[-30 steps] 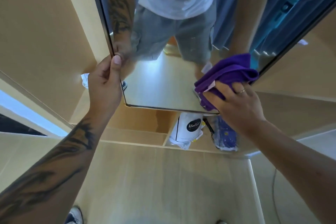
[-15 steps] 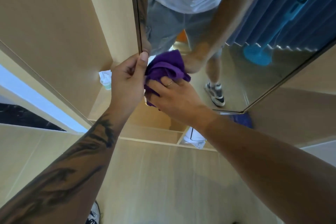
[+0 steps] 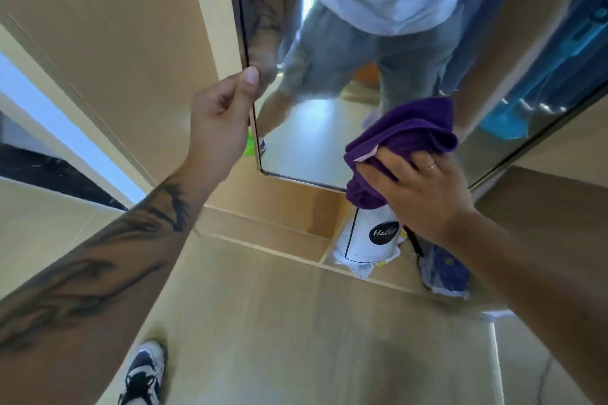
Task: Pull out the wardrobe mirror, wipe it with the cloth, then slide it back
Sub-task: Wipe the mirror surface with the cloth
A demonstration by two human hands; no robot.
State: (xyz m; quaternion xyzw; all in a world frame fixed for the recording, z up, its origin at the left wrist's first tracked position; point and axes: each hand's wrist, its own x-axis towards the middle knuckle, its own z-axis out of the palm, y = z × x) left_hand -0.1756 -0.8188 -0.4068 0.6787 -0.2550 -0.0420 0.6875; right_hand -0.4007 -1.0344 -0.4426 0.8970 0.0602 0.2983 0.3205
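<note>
Out in front of the wooden wardrobe (image 3: pixel 125 43), the tall mirror (image 3: pixel 329 128) is standing pulled out, with its thin dark frame showing down the left side and along the bottom. It is showing back a person in a white shirt and grey shorts. The left hand (image 3: pixel 220 122) is holding the mirror's left edge, with the thumb lying on the front of the frame and the fingers curling round behind it. The right hand (image 3: pixel 418 187) is pressing a bunched purple cloth (image 3: pixel 401 138) against the glass near the bottom right part of the mirror, and its fingers are curling over the cloth and gripping it. Below the mirror, a white bag (image 3: pixel 368 240) with a black round label is sitting in a low wardrobe shelf (image 3: pixel 279 233), and a blue patterned bag (image 3: pixel 444 273) is lying just beside it. Down on the floor, a black and white shoe (image 3: pixel 144 375) is peeking out under the left arm.
</note>
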